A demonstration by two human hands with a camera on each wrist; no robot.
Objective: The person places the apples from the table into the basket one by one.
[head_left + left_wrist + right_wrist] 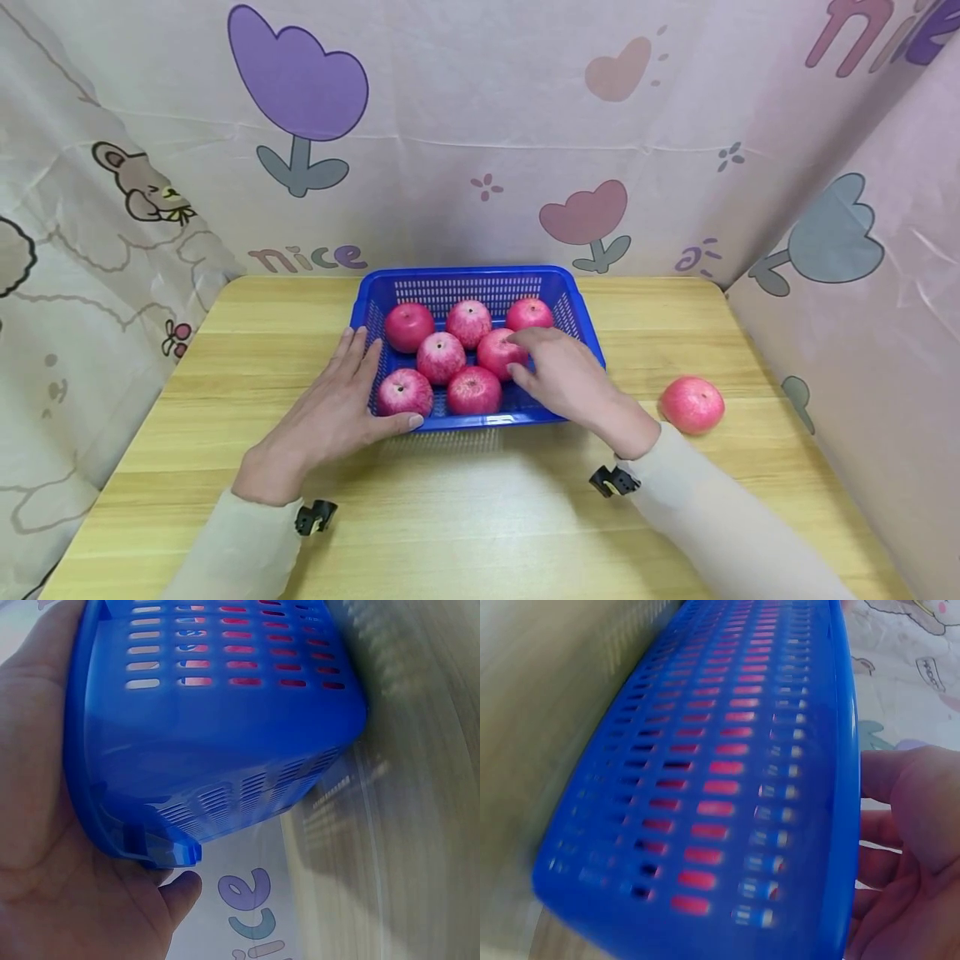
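Note:
A blue plastic basket (471, 423) holds several red apples, seen from above in the head view. My left hand (330, 412) lies against its front left corner, fingers along the left rim and thumb stretched along the front rim. The left wrist view shows the palm at the basket's corner. Over the front right of the basket reaches my right hand (566, 375), index finger and thumb tips at the right side of one apple (498, 356). Behind the rim in the right wrist view, the right fingers (877, 825) are loosely bent.
One more apple (692, 405) lies on the wooden table (450, 517), right of the basket. A printed cloth (465, 125) hangs behind the table and along its sides. The basket's back edge stands close to the cloth.

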